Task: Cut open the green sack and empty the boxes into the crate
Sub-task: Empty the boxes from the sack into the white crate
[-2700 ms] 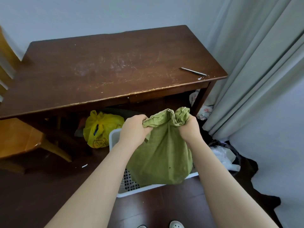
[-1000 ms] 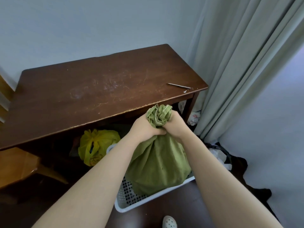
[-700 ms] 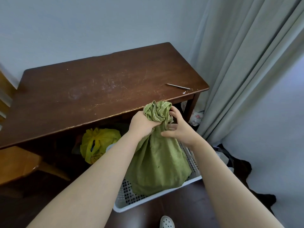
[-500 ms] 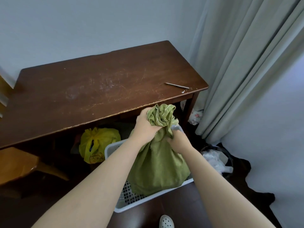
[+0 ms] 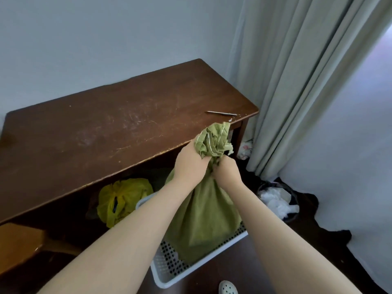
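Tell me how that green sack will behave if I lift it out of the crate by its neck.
The green sack is probably floppy: its bunched neck crumples between the left hand and right hand. Its full, taut-hanging body suggests some weight, so it may sag and swing. The woven cloth looks grippy, not slippery.

Scratched brown desk (image 5: 106,141) beside pale curtain (image 5: 301,81)

Both bare forearms reach up from the lower edge toward the frame's centre, converging. The left hand (image 5: 191,164) is fisted around the sack (image 5: 203,219) at its gathered neck; the right hand (image 5: 226,171), just beside and slightly lower, is clenched on the same neck.
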